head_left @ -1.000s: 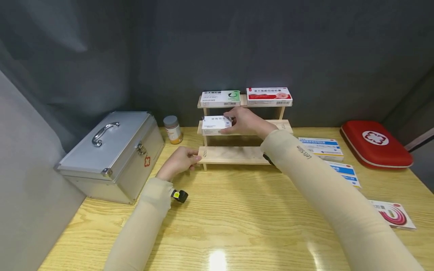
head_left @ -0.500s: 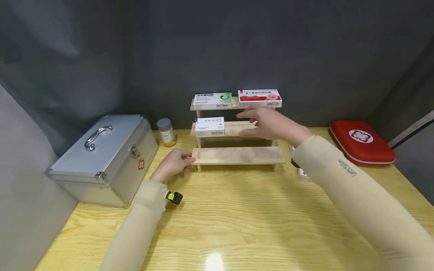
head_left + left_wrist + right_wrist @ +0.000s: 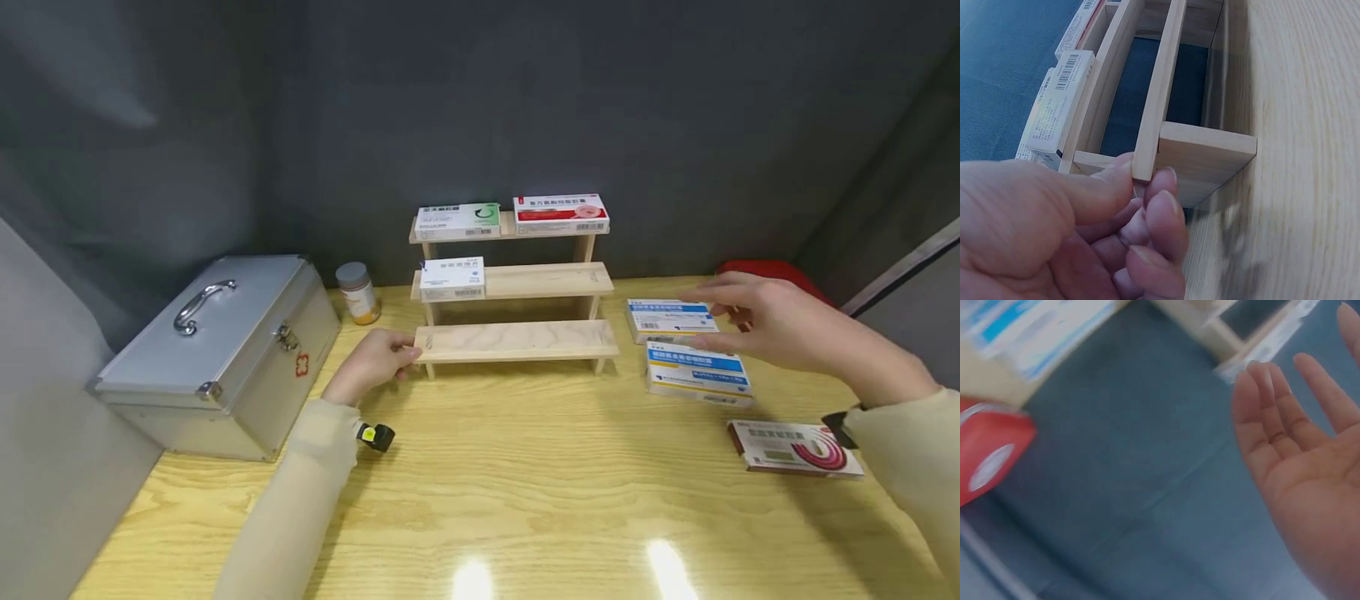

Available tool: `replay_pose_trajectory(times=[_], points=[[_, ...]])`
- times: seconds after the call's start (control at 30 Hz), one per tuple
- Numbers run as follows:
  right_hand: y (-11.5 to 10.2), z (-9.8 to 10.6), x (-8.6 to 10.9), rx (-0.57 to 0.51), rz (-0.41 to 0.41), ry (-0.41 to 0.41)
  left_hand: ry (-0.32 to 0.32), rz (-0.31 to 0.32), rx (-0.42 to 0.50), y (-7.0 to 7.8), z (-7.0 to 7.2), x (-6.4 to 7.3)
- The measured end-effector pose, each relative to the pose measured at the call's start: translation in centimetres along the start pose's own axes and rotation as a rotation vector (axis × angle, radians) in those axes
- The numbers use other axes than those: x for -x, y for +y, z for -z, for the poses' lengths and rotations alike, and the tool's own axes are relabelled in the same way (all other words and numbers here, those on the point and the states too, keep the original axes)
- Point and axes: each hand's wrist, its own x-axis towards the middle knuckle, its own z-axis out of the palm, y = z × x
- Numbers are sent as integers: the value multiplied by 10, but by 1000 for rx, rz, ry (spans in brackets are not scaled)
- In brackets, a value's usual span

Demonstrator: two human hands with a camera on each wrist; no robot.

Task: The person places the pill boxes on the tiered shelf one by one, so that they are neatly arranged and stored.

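Pinching pale wooden three-tier rack (image 3: 517, 340) bottom-shelf end: left hand (image 3: 372, 364); right hand (image 3: 780, 327) empty, fingers spread.

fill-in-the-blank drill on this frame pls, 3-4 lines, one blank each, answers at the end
1. The left hand pinches the left end of the wooden rack's ____ shelf.
2. The right hand hovers with fingers straight above the two ____-striped boxes on the table.
3. The rack's top shelf carries ____ boxes.
4. The small bottle stands between the rack and the metal ____.

Missing words: bottom; blue; two; case
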Motion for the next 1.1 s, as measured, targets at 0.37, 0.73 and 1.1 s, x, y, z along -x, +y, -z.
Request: replay_pose_trajectory(times=[0.37,0.73,1.1], points=[[77,-27,80,40,-201,-49,-8,15,16,2,1,0],[129,-59,134,-65,-306,-97,1,15,2,0,1,-2],[144,-83,157,-136,-242,46,-7,23,17,0,2,-2]])
